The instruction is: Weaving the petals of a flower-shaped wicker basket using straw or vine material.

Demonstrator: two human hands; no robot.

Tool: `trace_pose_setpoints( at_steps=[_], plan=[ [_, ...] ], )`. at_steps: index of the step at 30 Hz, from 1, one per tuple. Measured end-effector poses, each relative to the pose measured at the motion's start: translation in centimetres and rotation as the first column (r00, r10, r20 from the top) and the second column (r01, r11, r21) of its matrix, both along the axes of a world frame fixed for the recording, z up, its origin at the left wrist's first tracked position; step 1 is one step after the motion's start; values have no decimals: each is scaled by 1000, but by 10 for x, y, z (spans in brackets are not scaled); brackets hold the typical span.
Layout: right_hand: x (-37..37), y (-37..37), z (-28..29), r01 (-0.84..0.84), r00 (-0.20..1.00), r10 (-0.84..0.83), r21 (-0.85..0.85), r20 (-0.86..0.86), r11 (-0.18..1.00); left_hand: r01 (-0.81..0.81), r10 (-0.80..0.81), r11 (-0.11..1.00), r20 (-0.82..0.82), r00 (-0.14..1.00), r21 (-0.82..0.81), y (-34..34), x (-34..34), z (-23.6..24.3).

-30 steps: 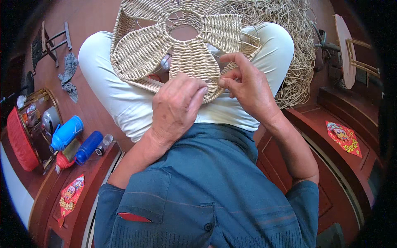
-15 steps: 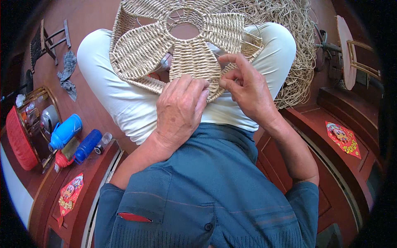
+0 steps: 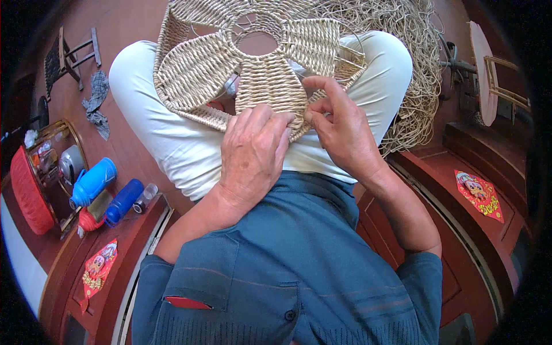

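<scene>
Across my lap rests a flower-shaped piece woven from tan twisted cord [image 3: 270,86], with petal panels around a round central hole. Its near petal points toward me. My left hand [image 3: 251,155] is closed over that petal's near edge, knuckles up, and its fingertips are hidden in the weave. Just to the right, my right hand [image 3: 344,127] pinches thumb against fingers at the petal's right tip, the index finger raised and bent. Whatever lies in that pinch is too small to make out. Open gaps show between the petals, and a few loose cord ends stick out at the right.
A large heap of loose tan cord [image 3: 411,75] lies beyond my right knee. To the left are a blue thermos [image 3: 95,181], a dark blue bottle [image 3: 123,202], a red stool [image 3: 31,195] and a crumpled cloth [image 3: 96,103]. A round wooden board [image 3: 482,75] stands at the far right.
Very little differs. Both hands stay at the same petal edge, and the right fingers have shifted only slightly.
</scene>
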State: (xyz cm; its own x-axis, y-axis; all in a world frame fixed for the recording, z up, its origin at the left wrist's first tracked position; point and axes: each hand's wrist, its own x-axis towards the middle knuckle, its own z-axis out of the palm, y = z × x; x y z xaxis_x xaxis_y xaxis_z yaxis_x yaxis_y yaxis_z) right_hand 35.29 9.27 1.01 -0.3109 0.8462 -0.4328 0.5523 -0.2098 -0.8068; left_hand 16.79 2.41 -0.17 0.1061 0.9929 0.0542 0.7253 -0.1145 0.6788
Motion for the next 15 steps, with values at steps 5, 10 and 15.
trace_pose_setpoints(
  at_steps=[5, 10, 15],
  plan=[
    [1, 1, -2, -23, 1000, 23, 1, -15, 1000, -24, 24, 1000, 8, 1000, -15, -3, 2, -2],
    [0, 0, -7, -14, 999, 15, 10, -39, 1000, -53, 55, 998, 57, 997, -30, -2, 1, -4],
    [2, -1, -14, -31, 998, 29, -25, -57, 999, -80, 84, 995, 88, 993, -53, 0, 1, -3]
  ],
)
